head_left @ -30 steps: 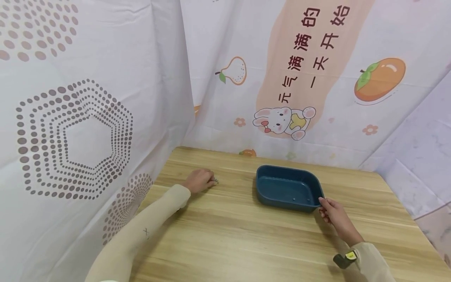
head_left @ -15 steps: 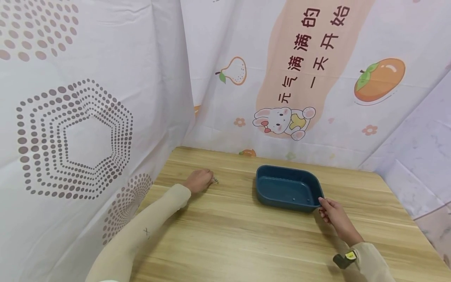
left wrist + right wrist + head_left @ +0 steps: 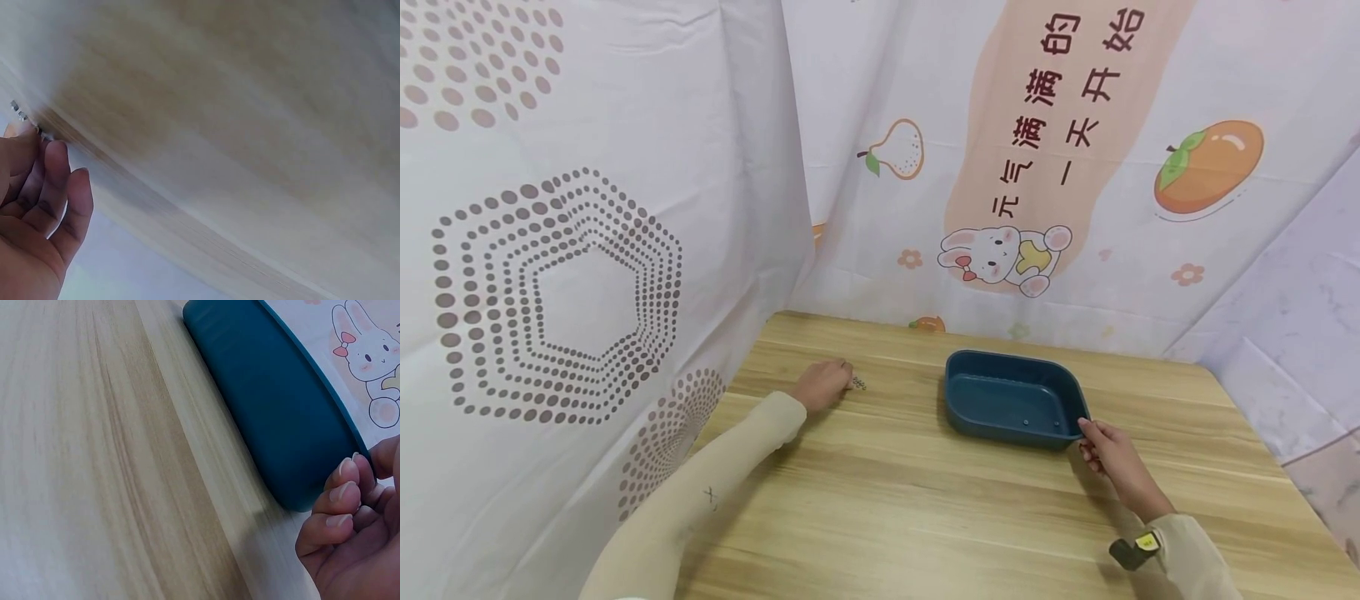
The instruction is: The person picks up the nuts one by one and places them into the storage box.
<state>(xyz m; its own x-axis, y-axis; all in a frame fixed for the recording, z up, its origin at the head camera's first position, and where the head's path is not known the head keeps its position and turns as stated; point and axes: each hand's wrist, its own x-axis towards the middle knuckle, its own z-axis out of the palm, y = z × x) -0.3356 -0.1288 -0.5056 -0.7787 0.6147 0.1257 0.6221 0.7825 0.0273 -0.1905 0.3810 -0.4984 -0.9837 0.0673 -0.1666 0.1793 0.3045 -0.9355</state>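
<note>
A dark teal plastic bin (image 3: 1007,429) stands on the table, with two small nuts (image 3: 1026,422) on its floor. My right hand (image 3: 1116,467) grips the bin's near right corner, thumb over the rim and fingers outside, as the right wrist view also shows. Toward the far left, my left hand (image 3: 823,385) rests low at the tabletop beside a small cluster of metal nuts (image 3: 860,384). In the left wrist view its thumb and curled fingers (image 3: 56,162) come together at a tiny metal nut (image 3: 39,130). More nuts (image 3: 19,111) lie just beyond the fingertips; some may be hidden.
The wood-grain table (image 3: 880,500) reaches back to a printed curtain (image 3: 880,250). Another curtain (image 3: 595,300) hangs along the left side, close to the left forearm. A dark wrist strap piece (image 3: 1135,552) sits at the right sleeve.
My left fingers have shifted slightly left, and more of the nut cluster shows beside them. The bin and my right hand have stayed in place.
</note>
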